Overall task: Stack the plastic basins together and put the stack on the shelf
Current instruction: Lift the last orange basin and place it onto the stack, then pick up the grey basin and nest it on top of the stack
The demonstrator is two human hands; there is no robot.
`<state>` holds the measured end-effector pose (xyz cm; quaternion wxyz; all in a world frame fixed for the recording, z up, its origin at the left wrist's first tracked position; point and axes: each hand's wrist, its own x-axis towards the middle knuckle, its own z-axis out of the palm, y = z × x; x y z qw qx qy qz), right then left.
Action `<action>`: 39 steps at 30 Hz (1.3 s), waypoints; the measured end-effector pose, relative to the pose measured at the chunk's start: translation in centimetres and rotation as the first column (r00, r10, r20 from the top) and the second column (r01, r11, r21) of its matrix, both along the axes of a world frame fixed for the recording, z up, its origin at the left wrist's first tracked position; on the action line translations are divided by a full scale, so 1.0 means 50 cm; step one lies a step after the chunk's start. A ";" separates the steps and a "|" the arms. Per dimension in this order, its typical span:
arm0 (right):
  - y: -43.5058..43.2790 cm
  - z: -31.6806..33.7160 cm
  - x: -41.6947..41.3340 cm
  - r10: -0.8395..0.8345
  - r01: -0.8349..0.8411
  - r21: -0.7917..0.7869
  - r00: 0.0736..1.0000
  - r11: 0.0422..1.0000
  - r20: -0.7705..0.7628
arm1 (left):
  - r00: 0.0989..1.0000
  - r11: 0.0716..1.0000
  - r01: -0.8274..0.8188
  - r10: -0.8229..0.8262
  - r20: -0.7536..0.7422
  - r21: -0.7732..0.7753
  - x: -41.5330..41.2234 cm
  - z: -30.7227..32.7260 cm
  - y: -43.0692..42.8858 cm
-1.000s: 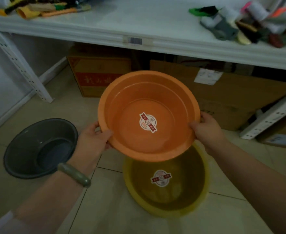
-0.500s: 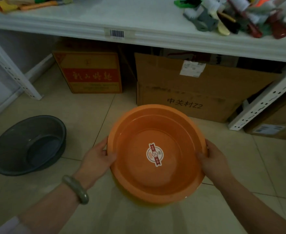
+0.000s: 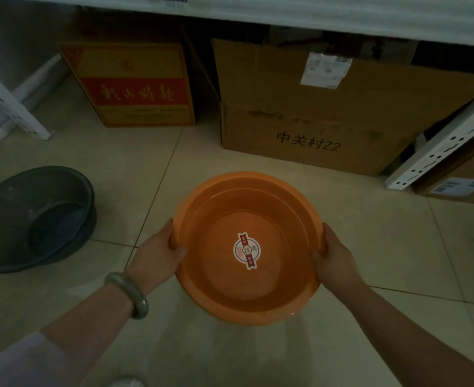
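Note:
An orange plastic basin (image 3: 230, 289) with a round sticker inside sits low over the tiled floor, covering the yellow basin seen earlier, which is now hidden from view. My left hand (image 3: 160, 255) grips the orange rim on its left side. My right hand (image 3: 332, 255) grips the rim on its right. A dark grey basin (image 3: 34, 216) stands alone on the floor at the left. The white shelf's front edge (image 3: 314, 15) runs along the top of the view.
Under the shelf stand a yellow-and-red cardboard box (image 3: 135, 85), a large brown box (image 3: 314, 107) and a smaller box (image 3: 459, 182) at the right. White perforated shelf posts lean at the left (image 3: 15, 110) and right (image 3: 439, 146).
Both hands lowered the orange basin from chest height down onto the yellow basin, which is now covered. My view tilted down toward the floor.

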<state>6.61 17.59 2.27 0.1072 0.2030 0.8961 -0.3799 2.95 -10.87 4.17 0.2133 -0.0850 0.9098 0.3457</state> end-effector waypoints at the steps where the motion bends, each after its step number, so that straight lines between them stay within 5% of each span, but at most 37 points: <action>1: -0.001 -0.004 -0.002 0.003 -0.003 0.007 1.000 1.000 0.002 | 1.000 1.000 0.006 -0.006 -0.006 0.002 0.001 -0.004 0.001; 14: -0.013 -0.041 -0.004 -0.078 0.077 -0.012 0.996 0.997 -0.037 | 0.998 0.992 -0.054 0.056 -0.023 0.111 0.003 -0.049 -0.006; 24: -0.026 -0.036 -0.031 -0.127 0.142 0.210 0.988 0.967 -0.084 | 0.976 0.961 -0.215 0.217 0.010 0.173 -0.013 -0.053 -0.048; 30: -0.127 0.007 -0.125 0.205 -0.088 0.356 0.930 0.930 -0.306 | 0.898 0.931 -0.355 0.366 -0.245 0.088 -0.038 -0.064 -0.175; 39: -0.412 -0.003 -0.277 0.435 -0.377 0.218 0.774 0.900 -0.460 | 0.750 0.822 -0.569 0.527 -0.399 0.017 -0.047 -0.086 -0.433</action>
